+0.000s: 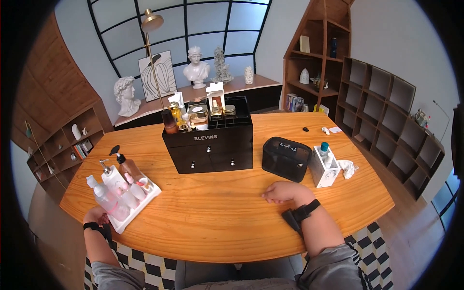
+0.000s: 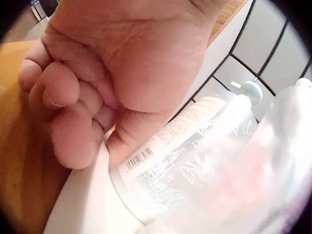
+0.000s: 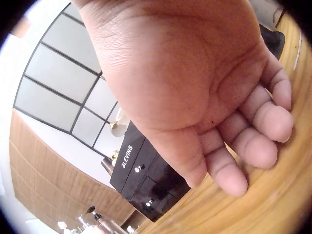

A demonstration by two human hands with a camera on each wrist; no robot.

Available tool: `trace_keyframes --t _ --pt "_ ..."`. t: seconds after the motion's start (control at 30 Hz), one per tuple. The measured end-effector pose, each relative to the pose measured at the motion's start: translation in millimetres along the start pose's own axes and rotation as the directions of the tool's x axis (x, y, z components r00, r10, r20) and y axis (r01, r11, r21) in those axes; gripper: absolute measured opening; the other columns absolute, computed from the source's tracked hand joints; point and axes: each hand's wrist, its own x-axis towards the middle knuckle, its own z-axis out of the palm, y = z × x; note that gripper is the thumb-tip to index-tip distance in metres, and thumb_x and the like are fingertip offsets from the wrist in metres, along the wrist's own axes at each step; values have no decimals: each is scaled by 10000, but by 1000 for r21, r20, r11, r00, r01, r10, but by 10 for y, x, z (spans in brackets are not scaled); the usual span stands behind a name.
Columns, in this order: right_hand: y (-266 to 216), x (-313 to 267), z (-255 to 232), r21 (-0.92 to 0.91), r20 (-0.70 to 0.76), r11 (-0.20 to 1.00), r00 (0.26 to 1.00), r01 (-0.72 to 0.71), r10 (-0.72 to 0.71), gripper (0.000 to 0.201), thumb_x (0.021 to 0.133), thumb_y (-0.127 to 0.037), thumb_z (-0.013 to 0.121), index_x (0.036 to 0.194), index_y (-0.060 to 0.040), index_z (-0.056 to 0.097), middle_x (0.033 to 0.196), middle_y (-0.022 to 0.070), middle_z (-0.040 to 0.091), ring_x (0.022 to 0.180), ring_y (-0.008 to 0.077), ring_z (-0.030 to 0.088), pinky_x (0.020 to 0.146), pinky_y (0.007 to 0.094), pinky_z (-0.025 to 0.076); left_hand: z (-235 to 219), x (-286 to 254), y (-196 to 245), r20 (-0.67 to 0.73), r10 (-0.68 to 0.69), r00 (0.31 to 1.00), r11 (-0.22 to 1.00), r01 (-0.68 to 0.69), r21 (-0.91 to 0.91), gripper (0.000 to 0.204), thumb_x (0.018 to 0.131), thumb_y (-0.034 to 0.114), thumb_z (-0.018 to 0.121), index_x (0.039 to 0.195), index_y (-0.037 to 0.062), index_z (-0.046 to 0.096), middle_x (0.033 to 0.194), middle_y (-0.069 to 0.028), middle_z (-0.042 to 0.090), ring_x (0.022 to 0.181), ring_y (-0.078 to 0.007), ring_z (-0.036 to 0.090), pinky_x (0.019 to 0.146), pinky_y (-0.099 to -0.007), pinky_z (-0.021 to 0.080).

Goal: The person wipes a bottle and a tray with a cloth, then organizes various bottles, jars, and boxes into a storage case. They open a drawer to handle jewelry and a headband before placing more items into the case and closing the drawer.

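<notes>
At the table's left side my left hand [image 1: 96, 216] pinches the near-left edge of a white tray [image 1: 140, 209]. In the left wrist view its thumb goes inside the tray wall [image 2: 83, 195], with curled fingers outside. A clear pump bottle [image 2: 170, 161] with a printed label stands right beside that thumb. The tray also carries a white soap dispenser [image 1: 113, 180], a brown bottle with black pump [image 1: 129, 166] and several small pink-and-white bottles. My right hand [image 1: 285, 192] rests on the wooden table, fingers loosely curled and holding nothing, in front of a black zip case [image 1: 286, 158].
A black drawer organizer [image 1: 210, 152] marked BLEVINS stands at the back middle, its top full of cosmetics. Right of the case are a white box [image 1: 325, 169] with bottles in it and a crumpled white tissue [image 1: 348, 168]. Small items lie near the back right edge.
</notes>
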Motion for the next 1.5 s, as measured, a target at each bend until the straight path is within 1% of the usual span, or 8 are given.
trace_keyframes --t 0.43,0.53,0.57,0.9,1.0,1.13,1.27,1.5 --pt "-29 0 14 3 -20 1000 1000 -16 16 406 930 -447 591 784 -75 663 644 32 568 596 160 527 581 305 425 -124 890 -728 -192 34 981 972 -77 -220 302 916 253 513 723 40 605 552 -103 613 410 -214 519 393 -386 397" --pt "-32 4 -4 -40 -19 999 1000 -16 15 408 928 -453 590 796 -74 663 654 36 572 596 163 529 580 307 429 71 657 -618 -294 540 789 821 -416 390 306 890 234 536 798 -33 655 629 -160 667 473 -263 615 460 -415 478" --pt "-20 16 -11 -34 -18 999 1000 -6 5 409 931 -453 586 798 -73 663 657 38 576 596 164 532 581 308 432 225 38 -213 -303 429 851 818 -224 530 306 872 219 585 878 -77 664 696 -216 686 542 -286 670 521 -406 514" --pt "-209 132 -211 144 -98 989 995 32 -18 320 955 -341 560 866 -50 659 728 35 624 656 143 607 607 278 489 1698 -766 1545 -193 810 554 471 -810 -350 197 884 207 637 821 22 619 621 -50 577 549 -161 575 516 -303 443" --pt "-389 312 -334 382 -408 895 911 230 -60 191 968 -206 520 968 -53 636 788 34 636 687 133 622 613 233 485 2108 -444 1960 -262 689 675 347 -625 -699 231 889 156 595 1094 50 573 779 -21 599 665 -129 576 548 -303 436" --pt "-421 917 -350 469 -837 645 536 603 108 231 924 -159 611 1108 -21 591 892 59 621 764 152 609 660 254 486 2566 -114 2060 -141 510 849 343 -350 -872 527 874 41 543 1385 41 415 1070 -88 626 979 -173 600 770 -322 487" --pt "-463 1255 -154 199 -966 732 258 651 33 409 905 -185 665 1227 32 537 1087 120 608 995 212 598 870 301 477 2844 80 2039 -222 704 674 290 -559 -777 686 843 -19 519 1493 29 305 1325 -161 545 1260 -249 486 1050 -342 367" --pt "-563 1231 -10 461 -783 533 607 710 -132 610 898 -135 665 1431 -16 393 1330 105 547 1215 202 502 1042 308 385 2666 -181 2029 9 889 458 248 -466 -849 736 798 -53 537 1498 37 327 1436 -106 479 1331 -228 427 1107 -316 308"
